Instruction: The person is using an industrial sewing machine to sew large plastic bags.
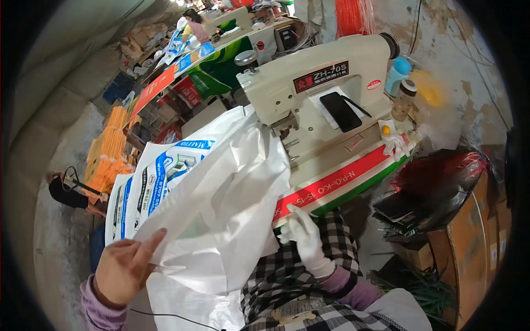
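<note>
Left hand [122,268], bare, pinches the lower edge of a white woven sack [221,204] between thumb and fingers, low left in view. Right hand [303,234], in a white glove, fingers loosely spread, rests on the sack's right edge at the front rim of the desk [337,185], not clearly gripping anything. The sack drapes from the sewing head down over the person's checked lap; its top reaches under the needle area. Behind it lies a printed sack [152,185] with blue lettering, partly covered. Cream industrial sewing machine [320,83] sits on the desk, a black phone [340,111] lying on its bed. Right of the machine: a blue bottle [397,74] and a brown-capped jar [404,99]. Stacks of orange strips [107,151] stand far left on the floor. Another person [193,25] works at the far end of the room.
</note>
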The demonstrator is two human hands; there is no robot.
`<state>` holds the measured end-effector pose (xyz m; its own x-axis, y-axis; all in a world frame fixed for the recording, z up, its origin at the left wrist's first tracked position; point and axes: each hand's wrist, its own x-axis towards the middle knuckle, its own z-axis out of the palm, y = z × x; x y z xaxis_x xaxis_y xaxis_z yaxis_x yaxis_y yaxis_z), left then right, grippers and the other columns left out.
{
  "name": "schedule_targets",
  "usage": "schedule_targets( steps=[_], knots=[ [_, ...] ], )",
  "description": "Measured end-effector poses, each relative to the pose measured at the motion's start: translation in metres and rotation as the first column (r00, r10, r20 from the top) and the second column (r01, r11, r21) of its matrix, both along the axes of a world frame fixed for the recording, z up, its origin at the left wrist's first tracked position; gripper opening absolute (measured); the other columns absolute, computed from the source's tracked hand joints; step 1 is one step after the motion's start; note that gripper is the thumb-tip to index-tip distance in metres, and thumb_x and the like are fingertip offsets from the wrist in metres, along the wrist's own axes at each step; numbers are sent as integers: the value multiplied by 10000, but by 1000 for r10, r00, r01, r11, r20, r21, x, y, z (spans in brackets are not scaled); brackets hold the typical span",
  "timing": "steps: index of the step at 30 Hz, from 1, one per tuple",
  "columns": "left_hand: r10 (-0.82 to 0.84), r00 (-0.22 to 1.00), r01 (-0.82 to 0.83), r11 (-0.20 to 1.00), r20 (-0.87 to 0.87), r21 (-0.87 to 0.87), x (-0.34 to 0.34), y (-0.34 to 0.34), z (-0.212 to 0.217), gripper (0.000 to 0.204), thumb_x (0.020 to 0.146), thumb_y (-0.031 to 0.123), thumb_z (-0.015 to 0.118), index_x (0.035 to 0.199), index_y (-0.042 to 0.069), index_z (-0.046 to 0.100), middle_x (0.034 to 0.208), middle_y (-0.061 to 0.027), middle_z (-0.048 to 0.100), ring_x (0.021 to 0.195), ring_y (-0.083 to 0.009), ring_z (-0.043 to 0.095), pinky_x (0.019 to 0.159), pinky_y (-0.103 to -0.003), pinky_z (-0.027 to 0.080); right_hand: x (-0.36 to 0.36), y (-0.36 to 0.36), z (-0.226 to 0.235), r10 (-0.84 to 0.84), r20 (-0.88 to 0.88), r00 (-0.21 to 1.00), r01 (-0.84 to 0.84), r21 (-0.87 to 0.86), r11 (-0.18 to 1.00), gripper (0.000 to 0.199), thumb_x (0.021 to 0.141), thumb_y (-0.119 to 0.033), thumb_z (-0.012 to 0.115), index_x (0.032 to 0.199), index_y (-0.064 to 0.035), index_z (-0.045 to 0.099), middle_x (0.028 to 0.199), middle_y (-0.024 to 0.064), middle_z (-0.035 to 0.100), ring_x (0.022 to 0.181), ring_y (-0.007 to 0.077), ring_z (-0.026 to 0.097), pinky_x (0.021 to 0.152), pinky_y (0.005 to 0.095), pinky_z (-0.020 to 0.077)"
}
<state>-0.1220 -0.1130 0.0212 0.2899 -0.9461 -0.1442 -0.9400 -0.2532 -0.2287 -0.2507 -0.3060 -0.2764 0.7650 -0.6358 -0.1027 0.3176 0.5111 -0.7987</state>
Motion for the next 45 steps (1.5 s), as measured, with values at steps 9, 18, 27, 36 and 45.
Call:
schedule_targets(
  steps=[9, 18, 27, 36, 45],
  knots=[
    [-210, 965, 249, 920, 156, -302, 5, 27, -12, 352, 716, 109, 747, 1020, 45, 579, 663, -57, 589, 530, -207, 539, 623, -346, 436, 60, 80, -15, -72, -62, 995, -4, -789, 615, 633, 863, -85, 573, 1397, 16, 248, 1342, 270, 395, 1250, 374, 414, 1044, 395, 332],
    [66, 929, 85, 920, 364, -383, 33, 61, -25, 481, 638, 289, 786, 1043, 86, 623, 827, -95, 546, 585, -211, 491, 530, -317, 440, 33, 82, 12, -24, -29, 999, -10, -811, 585, 636, 837, -130, 609, 1369, 39, 303, 1380, 248, 348, 1288, 382, 340, 1064, 413, 286],
    [34, 921, 66, 969, 389, -239, 51, 81, -35, 294, 670, 233, 743, 909, 79, 667, 723, -40, 537, 649, -204, 512, 639, -335, 441, 58, 100, 15, 14, -32, 999, -35, -879, 475, 624, 839, -228, 610, 1331, 50, 343, 1331, 274, 398, 1242, 422, 384, 1067, 448, 270],
    [-575, 661, 496, 817, -482, -296, -32, 51, -119, 249, 772, 337, 594, 863, 105, 599, 622, -36, 496, 625, -203, 543, 653, -349, 451, 108, 99, -59, 231, -390, 891, -453, -741, 496, 394, 782, -183, 623, 1107, 29, 555, 1128, 227, 530, 1119, 360, 490, 1009, 408, 352],
    [-560, 335, 571, 760, -758, -309, -68, -6, -172, 147, 857, 175, 503, 777, 73, 574, 498, -75, 492, 438, -243, 518, 432, -383, 403, -19, 9, 23, 214, -189, 958, -150, -971, -188, 352, 607, -140, 702, 954, -170, 657, 1059, -52, 602, 1178, 230, 472, 1057, 652, 169]
  ],
)
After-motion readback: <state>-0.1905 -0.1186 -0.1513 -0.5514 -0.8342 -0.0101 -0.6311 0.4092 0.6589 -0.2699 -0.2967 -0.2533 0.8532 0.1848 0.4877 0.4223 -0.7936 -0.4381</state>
